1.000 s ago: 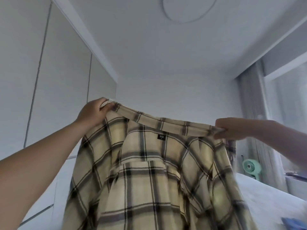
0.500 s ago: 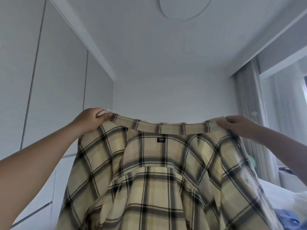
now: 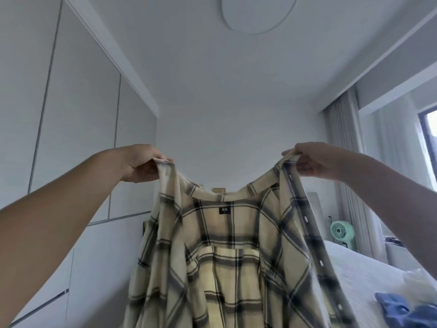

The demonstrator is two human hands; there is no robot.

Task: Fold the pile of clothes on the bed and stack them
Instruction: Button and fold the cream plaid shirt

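At 9 o'clock the white wardrobe (image 3: 71, 138) is standing along the wall. The left hand (image 3: 142, 165) is raised in front of it, and its grip is pinching the left top corner of the checked shirt (image 3: 227, 256) with curled fingers. The shirt is hanging in the air in the middle of the view, from the centre down to 6 o'clock, open towards the person, with a small dark label (image 3: 224, 210) under the collar. At 12 o'clock the round ceiling lamp (image 3: 257, 13) is showing. The right hand (image 3: 312, 162) is holding the right top corner of the shirt, its grip closed on the edge with the button holes. At 3 o'clock the grey curtain (image 3: 350, 174) is hanging, and a small green fan (image 3: 340, 232) is standing below it. At 4 o'clock the bed (image 3: 369, 280) is lying, and a blue garment (image 3: 397, 308) is resting on it at 5 o'clock.
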